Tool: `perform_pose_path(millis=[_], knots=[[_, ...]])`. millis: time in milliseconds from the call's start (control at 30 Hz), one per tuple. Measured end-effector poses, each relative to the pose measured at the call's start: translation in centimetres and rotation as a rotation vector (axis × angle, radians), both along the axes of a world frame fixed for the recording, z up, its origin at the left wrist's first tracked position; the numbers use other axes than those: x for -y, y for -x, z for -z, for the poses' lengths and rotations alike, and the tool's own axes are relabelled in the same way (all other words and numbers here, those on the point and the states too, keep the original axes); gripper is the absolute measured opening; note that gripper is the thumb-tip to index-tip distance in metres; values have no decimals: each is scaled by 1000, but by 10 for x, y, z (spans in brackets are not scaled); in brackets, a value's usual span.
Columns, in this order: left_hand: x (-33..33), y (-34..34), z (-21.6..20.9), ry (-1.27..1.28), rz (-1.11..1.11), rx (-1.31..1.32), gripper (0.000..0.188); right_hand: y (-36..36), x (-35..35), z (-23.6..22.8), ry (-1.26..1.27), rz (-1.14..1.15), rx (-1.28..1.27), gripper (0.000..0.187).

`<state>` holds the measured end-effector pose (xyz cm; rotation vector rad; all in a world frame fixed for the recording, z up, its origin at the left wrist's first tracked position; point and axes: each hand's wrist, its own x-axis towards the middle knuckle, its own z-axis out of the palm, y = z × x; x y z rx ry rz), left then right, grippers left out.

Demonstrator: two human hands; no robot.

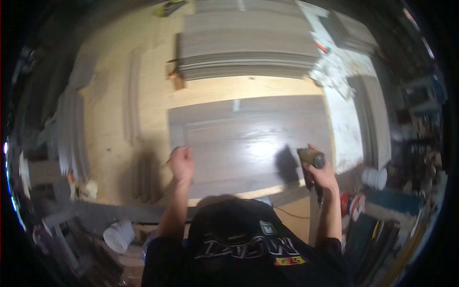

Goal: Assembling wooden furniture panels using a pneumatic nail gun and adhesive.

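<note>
A wide grey-brown wood-grain panel [224, 162] lies flat on the pale wooden worktable, with light glaring off its middle. At the panel's left edge is my left hand [182, 165], its fingers curled together; a small dark bit shows at the fingertips, too small to name. Over the panel's right edge my right hand [323, 176] grips a drill-like power tool [311, 157] with a yellowish-brown body and a dark end. Its handle is partly hidden in my palm. The tool casts a shadow on the panel beside it.
Beyond the panel sits a stack of similar panels [248, 43]. Narrow strips [134, 95] lie on the table's left part, and more boards [370, 119] stand at the right. Crumpled white material [332, 74] lies at the far right. White buckets [119, 237] stand below the table.
</note>
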<state>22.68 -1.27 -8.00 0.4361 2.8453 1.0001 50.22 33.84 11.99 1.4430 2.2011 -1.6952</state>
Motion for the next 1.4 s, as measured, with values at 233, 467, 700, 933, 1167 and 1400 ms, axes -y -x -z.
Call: perform_pose_path(millis=[233,467,700,933,1167,1400], knots=[[61,-80,43,-118,-235,-26,24,-8,-115,2,20,20,12,67],[62,-117,40,-129,-327,58,26,32,-198,30,61,-143,-7,67],[33,-124,-6,48,-457,131,29,60,-219,43,88,-279,73,67],[31,-124,-14,60,-445,193,30,68,-227,43,131,-320,70,69],[47,-120,4,79,-426,172,32,64,-217,35,124,-312,116,69],[44,-124,10,33,-445,120,31,43,-222,37,146,-270,82,69]])
